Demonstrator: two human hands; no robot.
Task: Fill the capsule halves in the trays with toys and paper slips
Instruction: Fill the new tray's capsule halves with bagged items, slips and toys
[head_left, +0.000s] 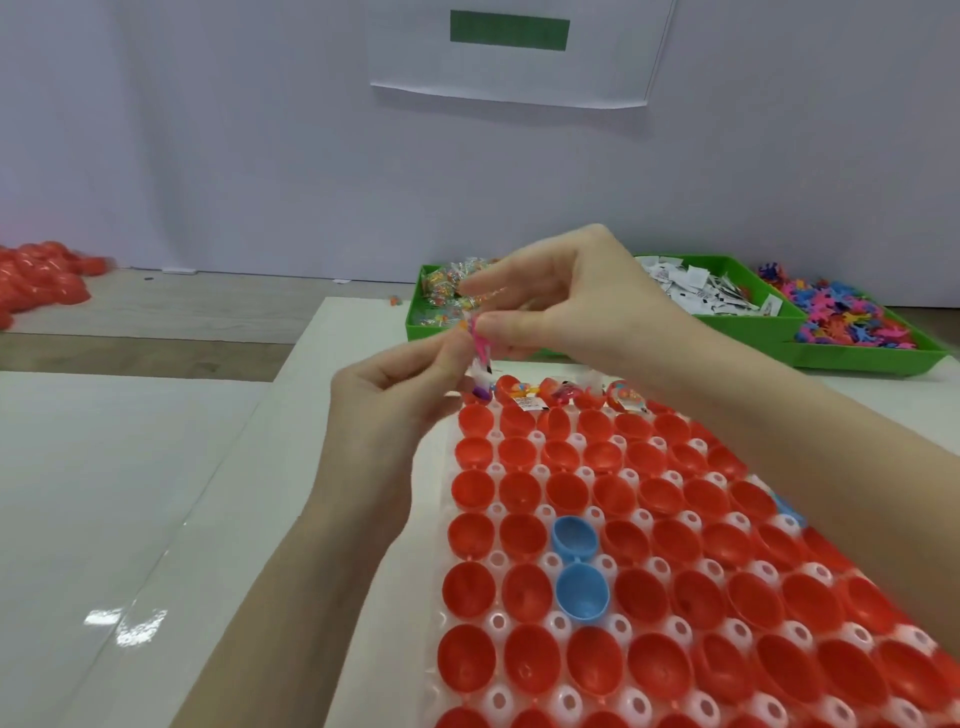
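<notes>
At frame centre, the left hand (410, 384) and right hand (561, 301) both pinch a small pink plastic toy with a white paper slip (480, 358) above the far row of red capsule halves (519, 499). It looks light and flimsy; fingertip pinching suits.

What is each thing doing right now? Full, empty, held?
Left hand: pinching the pink toy.
Right hand: pinching the pink toy from above.
Pink toy: held over the far row.
Far-row capsule halves: filled.
Other red halves: empty.
Blue halves: empty.
Green bins: holding toys and paper slips.
</notes>
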